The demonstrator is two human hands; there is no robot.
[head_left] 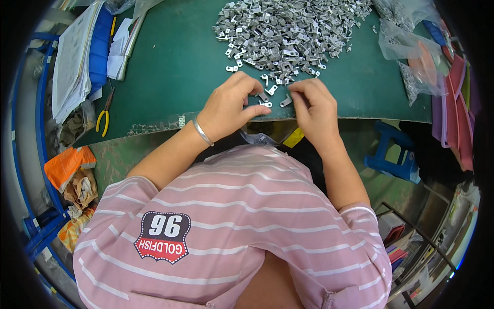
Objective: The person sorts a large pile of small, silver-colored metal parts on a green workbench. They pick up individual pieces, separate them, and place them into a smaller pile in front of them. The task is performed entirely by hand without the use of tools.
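My left hand (229, 102), with a silver bangle (203, 133) at the wrist, is curled near the table's front edge. Its thumb and index finger close around a small metal bracket (263, 97); the exact contact is partly hidden. Facing it, my right hand (316, 109) has its fingers bent together, with another small metal bracket (286, 101) at the thumb and fingertips. A loose bracket (271, 90) lies on the table between the hands. Just beyond them spreads a big pile of similar L-shaped metal brackets (288, 38).
The green table (170, 67) has a worn front edge. On its left are a blue tray (99, 51) with papers and yellow-handled pliers (105, 116). Clear plastic bags of parts (411, 51) lie at the right. A blue stool (391, 152) stands below.
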